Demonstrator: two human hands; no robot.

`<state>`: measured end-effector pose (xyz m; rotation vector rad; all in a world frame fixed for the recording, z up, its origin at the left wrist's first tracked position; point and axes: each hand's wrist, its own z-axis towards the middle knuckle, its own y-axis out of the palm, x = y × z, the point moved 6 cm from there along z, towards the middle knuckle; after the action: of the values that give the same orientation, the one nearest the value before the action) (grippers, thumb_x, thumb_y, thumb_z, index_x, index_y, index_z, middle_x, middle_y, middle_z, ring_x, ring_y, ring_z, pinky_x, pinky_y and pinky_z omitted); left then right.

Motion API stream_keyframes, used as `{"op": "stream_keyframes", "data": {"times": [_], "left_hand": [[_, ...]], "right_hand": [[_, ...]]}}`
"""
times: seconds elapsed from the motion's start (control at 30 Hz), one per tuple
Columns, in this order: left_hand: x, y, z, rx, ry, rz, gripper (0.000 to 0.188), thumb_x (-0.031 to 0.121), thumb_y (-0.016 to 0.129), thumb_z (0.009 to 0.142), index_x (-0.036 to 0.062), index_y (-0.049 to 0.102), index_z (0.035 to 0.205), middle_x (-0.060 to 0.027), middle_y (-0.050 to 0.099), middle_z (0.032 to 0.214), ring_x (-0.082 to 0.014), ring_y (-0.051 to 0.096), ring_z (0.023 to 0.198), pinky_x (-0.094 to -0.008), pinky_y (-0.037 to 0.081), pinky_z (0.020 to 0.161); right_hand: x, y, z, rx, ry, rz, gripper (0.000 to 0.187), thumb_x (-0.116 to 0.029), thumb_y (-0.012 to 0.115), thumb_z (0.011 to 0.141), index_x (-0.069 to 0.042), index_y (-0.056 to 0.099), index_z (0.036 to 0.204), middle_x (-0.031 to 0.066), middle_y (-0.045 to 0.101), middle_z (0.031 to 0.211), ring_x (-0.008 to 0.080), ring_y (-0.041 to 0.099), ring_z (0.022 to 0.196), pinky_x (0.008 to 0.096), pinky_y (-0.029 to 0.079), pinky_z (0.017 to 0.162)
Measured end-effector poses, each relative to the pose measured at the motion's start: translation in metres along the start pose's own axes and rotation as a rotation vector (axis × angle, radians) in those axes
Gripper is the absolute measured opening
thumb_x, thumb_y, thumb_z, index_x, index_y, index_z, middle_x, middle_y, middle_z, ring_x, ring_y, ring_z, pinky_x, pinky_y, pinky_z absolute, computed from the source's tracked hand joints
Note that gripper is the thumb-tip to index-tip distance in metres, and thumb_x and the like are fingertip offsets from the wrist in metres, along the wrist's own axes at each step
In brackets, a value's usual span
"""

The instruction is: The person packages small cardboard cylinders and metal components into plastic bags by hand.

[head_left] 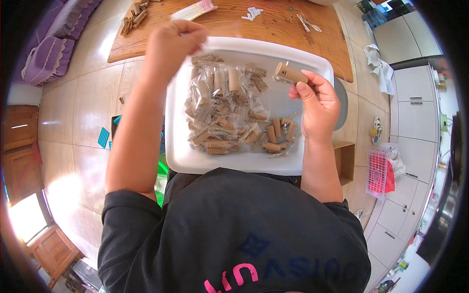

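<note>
Over the white tray [195, 165], right fingers [306, 91] pinch one end of a brown tube [291, 73]; left fingers [192, 35], I can't tell.

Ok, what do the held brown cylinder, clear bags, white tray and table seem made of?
Brown cylinder: matte, probably cardboard from its dull, even colour, though possibly wood.
Clear bags: thin glossy plastic film, judging by crinkles and glare.
White tray: likely smooth plastic, given its rounded, moulded-looking rim.
Table: wood, with visible grain; slight sheen suggests varnish.
</note>
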<state>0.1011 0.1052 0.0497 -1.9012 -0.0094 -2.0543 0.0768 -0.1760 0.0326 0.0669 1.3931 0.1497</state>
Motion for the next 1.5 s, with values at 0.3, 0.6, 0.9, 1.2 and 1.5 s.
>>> {"op": "stream_keyframes", "data": {"times": [0.3,0.6,0.9,1.2,1.5], "left_hand": [[-0.008,0.072,-0.056,-0.195,-0.328,-0.272,0.016,0.016,0.066,0.081,0.0007,0.062,0.080,-0.0003,0.058,0.066,-0.0059,0.050,0.057,-0.0180,0.039,0.053],[-0.010,0.073,-0.059,-0.144,-0.323,-0.261,0.018,0.016,0.068,0.079,-0.0001,0.062,0.079,-0.0012,0.059,0.066,-0.0062,0.051,0.057,-0.0184,0.041,0.053],[-0.010,0.080,-0.061,-0.212,-0.138,-0.277,0.016,0.012,0.068,0.078,-0.0010,0.065,0.088,-0.0022,0.062,0.072,-0.0055,0.054,0.064,-0.0192,0.045,0.059],[-0.014,0.093,-0.071,-0.484,-0.216,-0.105,0.025,0.014,0.071,0.075,-0.0031,0.064,0.091,-0.0033,0.063,0.074,-0.0079,0.055,0.068,-0.0226,0.045,0.062],[-0.014,0.096,-0.077,-0.496,-0.360,-0.118,0.028,0.017,0.073,0.073,-0.0030,0.065,0.091,-0.0038,0.062,0.073,-0.0084,0.055,0.068,-0.0230,0.044,0.063]], "right_hand": [[-0.023,-0.004,-0.003,0.046,-0.309,-0.109,0.022,0.004,0.062,0.079,0.004,0.058,0.100,0.0056,0.058,0.080,0.0105,0.057,0.068,0.0229,0.049,0.066],[-0.011,-0.005,-0.001,0.006,-0.152,-0.111,0.022,0.004,0.061,0.079,0.003,0.058,0.101,0.0047,0.058,0.079,0.0094,0.056,0.068,0.0225,0.050,0.065],[0.003,0.000,0.001,-0.095,0.151,-0.073,0.020,0.001,0.062,0.080,0.004,0.059,0.099,0.0054,0.060,0.079,0.0103,0.058,0.066,0.0232,0.050,0.063],[0.005,-0.002,0.002,-0.222,0.173,-0.159,0.019,0.002,0.061,0.079,0.003,0.060,0.098,0.0047,0.061,0.079,0.0091,0.057,0.066,0.0222,0.049,0.063],[0.006,0.002,0.000,-0.376,0.268,-0.232,0.017,-0.001,0.059,0.080,0.002,0.060,0.097,0.0028,0.060,0.075,0.0076,0.054,0.065,0.0208,0.046,0.060]]}}
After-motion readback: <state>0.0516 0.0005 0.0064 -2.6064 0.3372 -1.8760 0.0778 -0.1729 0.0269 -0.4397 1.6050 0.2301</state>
